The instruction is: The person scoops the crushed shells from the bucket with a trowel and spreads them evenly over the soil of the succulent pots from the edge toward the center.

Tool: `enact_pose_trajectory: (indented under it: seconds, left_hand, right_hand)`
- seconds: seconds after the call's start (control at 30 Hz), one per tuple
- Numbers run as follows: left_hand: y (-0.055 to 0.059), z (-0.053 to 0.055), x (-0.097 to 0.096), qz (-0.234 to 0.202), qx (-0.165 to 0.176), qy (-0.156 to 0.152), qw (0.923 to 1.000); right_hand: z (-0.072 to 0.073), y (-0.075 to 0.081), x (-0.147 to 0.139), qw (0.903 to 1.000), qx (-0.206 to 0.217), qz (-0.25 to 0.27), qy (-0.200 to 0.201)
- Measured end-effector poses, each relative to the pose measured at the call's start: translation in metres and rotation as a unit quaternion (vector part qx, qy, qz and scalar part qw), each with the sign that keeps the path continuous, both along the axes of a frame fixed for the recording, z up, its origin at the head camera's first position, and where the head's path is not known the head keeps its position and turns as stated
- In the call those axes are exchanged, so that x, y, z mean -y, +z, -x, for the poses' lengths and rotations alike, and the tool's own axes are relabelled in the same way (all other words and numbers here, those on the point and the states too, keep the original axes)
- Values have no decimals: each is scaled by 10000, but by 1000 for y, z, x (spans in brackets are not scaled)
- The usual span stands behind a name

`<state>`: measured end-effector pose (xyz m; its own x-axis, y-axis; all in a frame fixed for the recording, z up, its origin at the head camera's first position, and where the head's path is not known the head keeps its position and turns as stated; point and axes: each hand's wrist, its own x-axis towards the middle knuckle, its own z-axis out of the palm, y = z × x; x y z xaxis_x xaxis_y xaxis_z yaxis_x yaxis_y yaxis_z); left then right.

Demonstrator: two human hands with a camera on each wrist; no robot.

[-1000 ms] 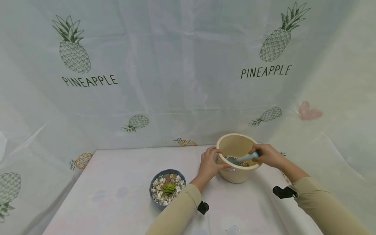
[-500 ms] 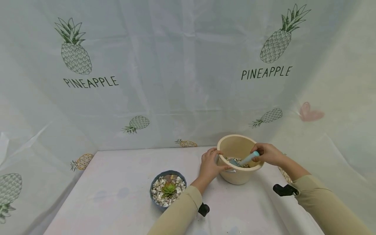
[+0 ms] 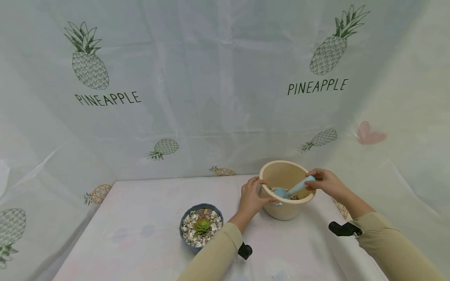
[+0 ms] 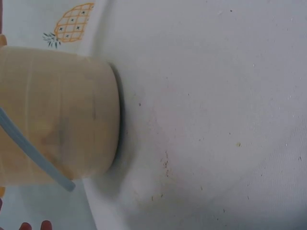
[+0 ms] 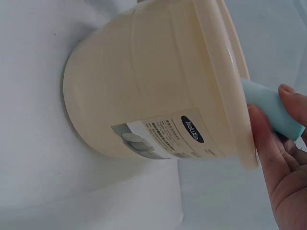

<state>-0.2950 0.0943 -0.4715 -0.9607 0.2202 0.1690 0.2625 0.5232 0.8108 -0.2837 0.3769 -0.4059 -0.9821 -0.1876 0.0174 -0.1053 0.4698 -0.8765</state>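
Note:
A cream plastic bucket (image 3: 284, 212) stands at the back right of the table, with loose gravel-like bits (image 3: 293, 197) inside. My left hand (image 3: 250, 199) holds its rim on the left side, thumb over the near edge. Over the bucket's right rim, my right hand (image 3: 327, 184) pinches the handle end of a small light-blue shovel (image 3: 299, 187). The shovel slants down to the left, its rounded blade low among the bits. In the right wrist view only the shovel's handle (image 5: 268, 106) shows past the rim; the bucket wall hides the blade.
A blue-grey pot (image 3: 191, 248) holding pale stones and a green succulent (image 3: 202, 225) stands left of my left forearm. The bucket's grey carrying handle (image 4: 36, 155) hangs down its side. A pineapple-print sheet (image 3: 225, 97) rises behind the table (image 3: 151, 203).
My right hand has shifted slightly right, drawing the shovel's handle end outward. The blade has turned and shows a lighter blue face. My left hand and the bucket have stayed about still.

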Motion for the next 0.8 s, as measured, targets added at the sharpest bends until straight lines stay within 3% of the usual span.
enact_pose_trajectory:
  seconds: [0.37,0.6,0.8]
  left_hand:
    - [-4,-3,-2,-480,79,-72,9988]
    - [-2,-6,-1,-657,200,-84,9976]
    - [-1,-7,-2,-659,138,-84,9977]
  right_hand:
    - [-15,-7,-12,9969,-21,548,-561]
    - [-19,-14,-11,9938,-183,845,-705]
    - [-21,-21,-12,9825,-311,1627,-848]
